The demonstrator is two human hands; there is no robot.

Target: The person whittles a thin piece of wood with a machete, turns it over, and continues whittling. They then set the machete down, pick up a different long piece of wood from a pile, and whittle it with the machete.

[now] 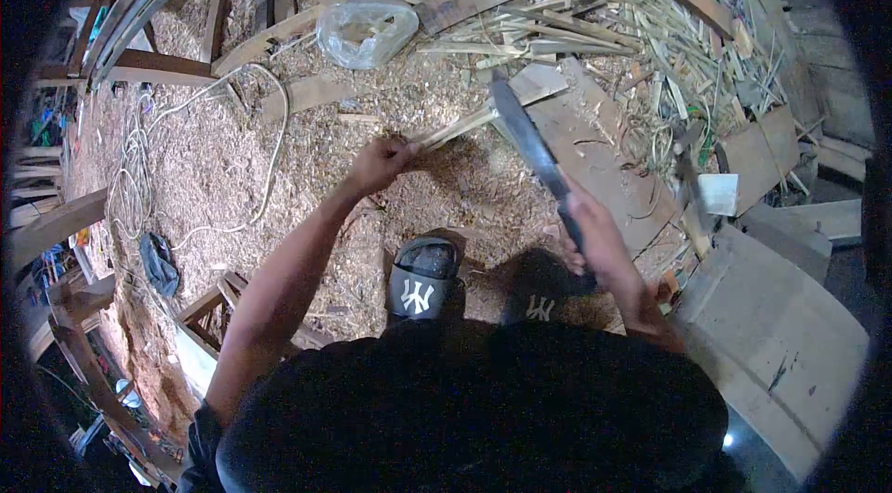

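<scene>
My left hand [383,164] is closed around the near end of a thin, pale strip of wood [453,130], which slants up and to the right. In my right hand [596,235] is the dark handle of a machete [526,132]. Its long blade points up and to the left, and near its tip it overlaps the far end of the strip in this view. Beyond the blade lies a flat light board [541,82], with a wider brown board [599,144] on the floor beside it.
Wood shavings [325,144] cover the floor around my sandals [425,275]. A clear plastic bag [367,33] lies ahead, and a coiled pale cord [135,168] to the left. Split strips [567,33] are heaped at the far right. A large grey panel [780,335] stands at near right.
</scene>
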